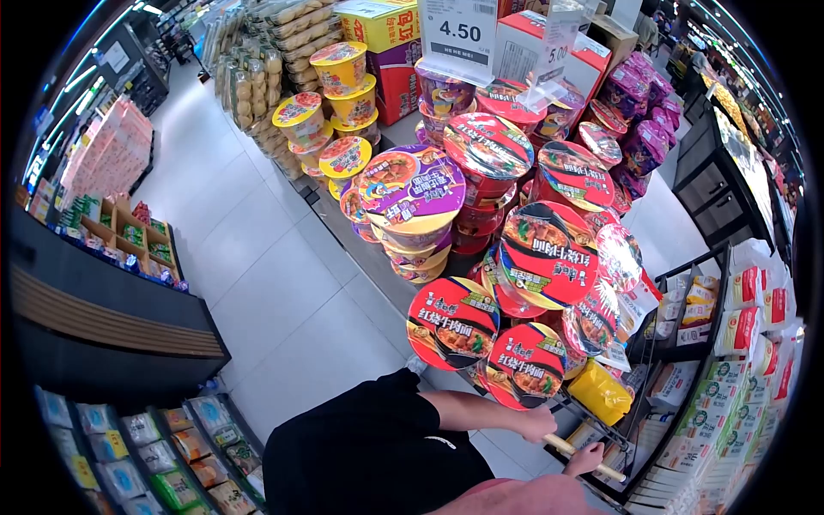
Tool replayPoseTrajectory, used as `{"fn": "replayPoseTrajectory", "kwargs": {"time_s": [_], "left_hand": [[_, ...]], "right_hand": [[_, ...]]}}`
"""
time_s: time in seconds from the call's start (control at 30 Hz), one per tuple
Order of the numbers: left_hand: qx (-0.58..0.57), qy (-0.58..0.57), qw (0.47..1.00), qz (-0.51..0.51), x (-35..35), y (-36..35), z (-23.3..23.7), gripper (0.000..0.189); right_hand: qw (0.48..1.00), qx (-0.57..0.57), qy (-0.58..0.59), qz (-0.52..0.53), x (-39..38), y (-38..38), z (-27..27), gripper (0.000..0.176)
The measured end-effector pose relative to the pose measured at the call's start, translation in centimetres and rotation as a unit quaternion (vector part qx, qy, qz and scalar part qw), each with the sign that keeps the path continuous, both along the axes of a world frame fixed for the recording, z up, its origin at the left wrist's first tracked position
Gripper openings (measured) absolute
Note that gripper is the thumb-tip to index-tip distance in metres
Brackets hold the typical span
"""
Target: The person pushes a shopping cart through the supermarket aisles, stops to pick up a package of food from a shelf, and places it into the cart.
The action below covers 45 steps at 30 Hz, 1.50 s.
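Note:
My left hand [537,424] is closed around the upper end of a pale handle bar [562,445]. Lower down, my right hand [585,460] is wrapped round the same bar, whose free end sticks out past it. The bar lies at the near side of a dark wire frame [633,436] that looks like a shopping cart. A yellow package [601,391] sits by the frame, just above my hands. Stacked red-lidded instant noodle bowls [526,365] rise close to my left forearm, with another red bowl [453,323] beside them.
Purple-lidded noodle bowls [410,190] and yellow cups [338,69] are piled on the display, under a price sign [457,34]. Shelves of white packets [725,403] stand at the right. A tiled aisle [275,275] runs along the left, beside a dark counter [120,326].

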<state>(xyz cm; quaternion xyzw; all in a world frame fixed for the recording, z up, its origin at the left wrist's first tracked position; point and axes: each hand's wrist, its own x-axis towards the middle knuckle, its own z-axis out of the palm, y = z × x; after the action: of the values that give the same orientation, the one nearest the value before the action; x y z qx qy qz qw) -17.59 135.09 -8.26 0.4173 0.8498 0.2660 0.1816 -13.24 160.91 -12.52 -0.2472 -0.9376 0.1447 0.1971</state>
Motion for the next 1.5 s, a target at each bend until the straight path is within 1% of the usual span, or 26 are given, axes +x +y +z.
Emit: {"fn": "replayPoseTrajectory", "kwargs": {"time_s": [0.03,0.07,0.13,0.17,0.23,0.3,0.37,0.4,0.43,0.47,0.5,0.57,0.6,0.63,0.7,0.73,0.77,0.83,0.93,1.0,1.1,1.23,1.27,1.37,1.43,1.5], "left_hand": [[0.000,-0.005,1.000,0.008,-0.4,0.2,0.1,0.014],[-0.005,-0.008,1.000,0.014,-0.9,0.5,-0.1,0.014],[-0.025,-0.017,0.999,0.038,-1.7,1.4,-0.4,0.022],[-0.029,-0.016,0.999,0.042,-2.4,1.7,-0.6,0.022],[-0.035,0.016,0.998,0.056,-3.4,1.9,-0.6,0.039],[-0.027,-0.025,0.997,0.061,-4.8,1.9,0.0,0.046],[-0.035,-0.050,0.996,0.065,-5.8,1.8,1.3,0.041],[-0.046,-0.043,0.995,0.072,-6.2,2.1,1.2,0.039],[-0.057,-0.034,0.994,0.082,-6.5,2.2,1.9,0.038],[-0.092,-0.035,0.990,0.098,-6.8,2.6,2.7,0.033],[-0.093,-0.031,0.990,0.098,-7.0,3.3,3.4,0.033],[-0.218,-0.041,0.965,0.142,-7.5,4.9,4.5,0.027],[-0.235,-0.029,0.957,0.165,-7.3,6.0,5.4,0.017],[-0.234,-0.027,0.958,0.162,-7.2,6.7,5.2,0.017],[-0.178,0.058,0.948,0.258,-7.3,7.5,4.1,0.014],[-0.131,0.083,0.942,0.298,-7.6,7.8,3.5,0.014],[-0.116,0.109,0.935,0.316,-7.9,8.0,3.3,0.015],[-0.111,0.122,0.929,0.332,-8.9,8.3,3.1,0.015],[-0.112,0.154,0.920,0.342,-11.0,8.2,2.9,0.014],[-0.117,0.154,0.920,0.340,-12.7,8.0,2.6,0.013],[-0.125,0.159,0.919,0.339,-14.9,7.7,2.8,0.013],[-0.132,0.176,0.916,0.334,-18.5,7.2,3.0,0.013],[-0.154,0.166,0.915,0.334,-19.3,7.1,3.0,0.014],[-0.139,0.174,0.913,0.343,-21.7,6.9,2.9,0.013],[-0.104,0.194,0.911,0.348,-23.4,6.8,1.9,0.013],[-0.094,0.189,0.912,0.352,-25.0,7.0,1.8,0.012]], "right_hand": [[1.000,0.002,0.010,0.008,-0.7,0.3,0.0,0.027],[1.000,0.000,0.013,0.012,-1.2,1.0,-0.7,0.024],[1.000,0.005,0.011,0.016,-2.3,0.8,-0.1,0.024],[1.000,0.013,0.016,0.016,-3.1,0.6,0.3,0.024],[0.999,0.026,0.003,0.020,-4.6,1.1,0.2,0.021],[0.995,0.019,0.002,0.097,-5.8,2.1,1.0,0.021],[0.978,-0.065,-0.009,0.198,-6.7,3.8,2.7,0.018],[0.976,-0.123,-0.007,0.182,-7.5,4.8,3.3,0.018],[0.977,-0.129,-0.005,0.171,-8.5,6.3,4.1,0.017],[0.982,-0.110,-0.010,0.150,-9.3,8.4,4.4,0.017],[0.987,-0.088,-0.013,0.132,-10.5,10.7,4.4,0.016],[0.992,-0.040,-0.006,0.118,-12.6,15.7,2.8,0.015],[0.991,-0.046,-0.041,0.122,-13.3,17.9,1.6,0.016],[0.989,-0.007,-0.096,0.111,-14.2,18.1,1.8,0.021],[0.985,0.051,-0.107,0.122,-15.5,17.6,2.0,0.028],[0.983,0.043,-0.132,0.117,-16.3,17.6,2.3,0.029],[0.981,0.034,-0.154,0.112,-17.2,17.6,2.5,0.030],[0.980,0.014,-0.156,0.123,-18.6,17.8,2.5,0.032],[0.977,0.007,-0.176,0.119,-20.6,17.4,3.5,0.034],[0.968,-0.011,-0.203,0.148,-22.0,17.6,3.6,0.036],[0.956,-0.023,-0.246,0.160,-24.0,17.8,3.6,0.039],[0.948,-0.023,-0.278,0.156,-26.7,17.5,4.8,0.042],[0.942,-0.023,-0.295,0.160,-27.5,17.6,4.7,0.044],[0.920,-0.041,-0.344,0.184,-30.2,18.2,3.7,0.048],[0.877,-0.074,-0.432,0.195,-32.1,17.7,6.6,0.048],[0.859,-0.101,-0.465,0.188,-34.2,18.2,5.5,0.048]]}}
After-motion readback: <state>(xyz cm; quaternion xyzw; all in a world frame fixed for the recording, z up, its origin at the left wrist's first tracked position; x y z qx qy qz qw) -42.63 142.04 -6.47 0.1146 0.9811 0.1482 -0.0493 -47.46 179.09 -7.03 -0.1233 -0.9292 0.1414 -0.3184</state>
